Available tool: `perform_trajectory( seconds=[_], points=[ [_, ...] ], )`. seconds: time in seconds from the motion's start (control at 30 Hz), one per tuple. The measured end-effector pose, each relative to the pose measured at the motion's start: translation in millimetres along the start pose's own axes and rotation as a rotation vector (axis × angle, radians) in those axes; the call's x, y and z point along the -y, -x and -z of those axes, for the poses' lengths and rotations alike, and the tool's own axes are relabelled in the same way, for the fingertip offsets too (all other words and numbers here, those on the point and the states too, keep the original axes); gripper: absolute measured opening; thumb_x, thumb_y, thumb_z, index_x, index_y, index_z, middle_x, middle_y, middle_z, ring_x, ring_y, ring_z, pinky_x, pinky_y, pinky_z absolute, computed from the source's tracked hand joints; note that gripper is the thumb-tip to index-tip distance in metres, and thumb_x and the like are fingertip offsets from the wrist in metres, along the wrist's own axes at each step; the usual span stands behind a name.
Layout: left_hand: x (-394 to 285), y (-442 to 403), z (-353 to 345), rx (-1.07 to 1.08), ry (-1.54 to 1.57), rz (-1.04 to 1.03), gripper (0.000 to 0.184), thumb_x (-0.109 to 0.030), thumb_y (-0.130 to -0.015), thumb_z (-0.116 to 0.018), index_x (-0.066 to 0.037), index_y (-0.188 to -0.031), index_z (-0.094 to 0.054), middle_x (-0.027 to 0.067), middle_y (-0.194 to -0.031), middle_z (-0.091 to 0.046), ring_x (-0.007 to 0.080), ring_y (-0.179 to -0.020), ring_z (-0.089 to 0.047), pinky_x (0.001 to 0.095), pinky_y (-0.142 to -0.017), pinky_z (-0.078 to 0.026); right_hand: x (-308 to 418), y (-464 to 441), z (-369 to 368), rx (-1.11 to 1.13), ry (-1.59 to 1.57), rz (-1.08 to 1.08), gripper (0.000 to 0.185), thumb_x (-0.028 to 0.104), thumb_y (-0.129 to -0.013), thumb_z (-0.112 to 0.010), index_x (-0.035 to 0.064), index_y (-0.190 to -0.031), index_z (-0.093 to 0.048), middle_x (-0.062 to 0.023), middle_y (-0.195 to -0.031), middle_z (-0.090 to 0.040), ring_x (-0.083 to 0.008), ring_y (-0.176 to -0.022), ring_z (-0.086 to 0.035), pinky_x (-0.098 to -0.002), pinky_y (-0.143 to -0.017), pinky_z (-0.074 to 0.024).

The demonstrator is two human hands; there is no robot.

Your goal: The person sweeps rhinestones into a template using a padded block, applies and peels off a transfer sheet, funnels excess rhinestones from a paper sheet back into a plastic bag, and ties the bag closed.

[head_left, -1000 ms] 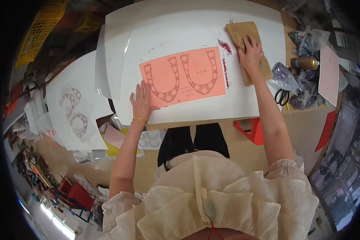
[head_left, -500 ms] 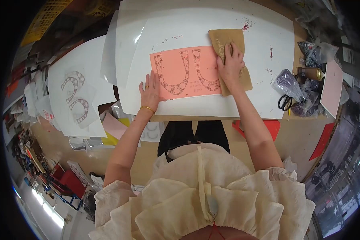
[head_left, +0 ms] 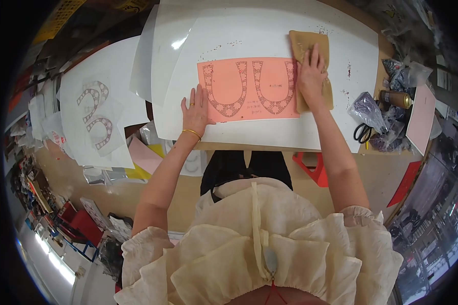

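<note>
A pink sheet (head_left: 228,86) printed with two dotted U-shaped patterns lies on the white tabletop (head_left: 269,133). My left hand (head_left: 196,113) rests flat at the sheet's left edge, fingers spread. My right hand (head_left: 312,76) presses on a brown cloth-like pad (head_left: 315,40), which lies along the sheet's right edge and overlaps it slightly. Small dark red bits are scattered on the table above the sheet and to the right of the pad.
To the right are black scissors (head_left: 362,133), a purple plastic bag (head_left: 367,109), a spray can (head_left: 396,98) and a pink board (head_left: 421,119). At left, a clear sheet with a curved pattern (head_left: 97,114) lies on white paper. A red stool (head_left: 315,172) stands below the table edge.
The brown pad under my right hand went left over the pink sheet, then back right, uncovering the second pattern. Fewer red bits lie beside the sheet. My left hand stays at its left edge.
</note>
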State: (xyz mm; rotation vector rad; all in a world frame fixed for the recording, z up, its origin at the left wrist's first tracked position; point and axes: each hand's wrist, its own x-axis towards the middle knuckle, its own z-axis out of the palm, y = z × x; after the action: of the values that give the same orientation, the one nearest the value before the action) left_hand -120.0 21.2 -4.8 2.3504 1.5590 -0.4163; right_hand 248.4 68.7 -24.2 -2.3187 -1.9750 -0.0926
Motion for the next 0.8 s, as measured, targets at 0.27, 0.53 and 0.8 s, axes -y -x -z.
perform_trajectory(
  seconds=[0.27,0.53,0.8],
  points=[
    [2.1,-2.9,-4.9,-0.033,-0.031,-0.011,0.119,-0.036,-0.060,-0.087,-0.001,-0.153,-0.023,0.0148,-0.162,-0.018,0.0302,-0.147,-0.024,0.0522,-0.113,-0.021,13.9,21.4,14.7,-0.006,-0.040,-0.010,0.050,0.025,-0.098,-0.049,-0.0023,-0.140,-0.042,-0.0219,-0.158,-0.018,-0.0409,-0.132,-0.033,-0.0603,-0.087,-0.0386],
    [2.4,0.4,-3.1,-0.008,-0.033,-0.010,0.118,-0.038,-0.060,-0.087,-0.002,-0.153,-0.023,0.0133,-0.162,-0.019,0.0288,-0.147,-0.025,0.0524,-0.112,-0.022,-46.1,30.7,9.7,-0.031,0.071,-0.056,0.050,0.021,-0.094,-0.054,0.0010,-0.139,-0.044,-0.0226,-0.155,-0.026,-0.0389,-0.129,-0.037,-0.0610,-0.089,-0.0374],
    [5.1,1.3,-6.9,-0.031,-0.026,-0.009,0.118,-0.040,-0.060,-0.086,-0.003,-0.153,-0.023,0.0128,-0.161,-0.020,0.0283,-0.147,-0.026,0.0539,-0.111,-0.022,-50.1,119.9,36.3,0.040,-0.382,0.051,0.031,0.007,-0.088,-0.061,0.0047,-0.119,-0.060,-0.0111,-0.120,-0.057,-0.0293,-0.101,-0.057,-0.0365,-0.082,-0.0469]
  ],
)
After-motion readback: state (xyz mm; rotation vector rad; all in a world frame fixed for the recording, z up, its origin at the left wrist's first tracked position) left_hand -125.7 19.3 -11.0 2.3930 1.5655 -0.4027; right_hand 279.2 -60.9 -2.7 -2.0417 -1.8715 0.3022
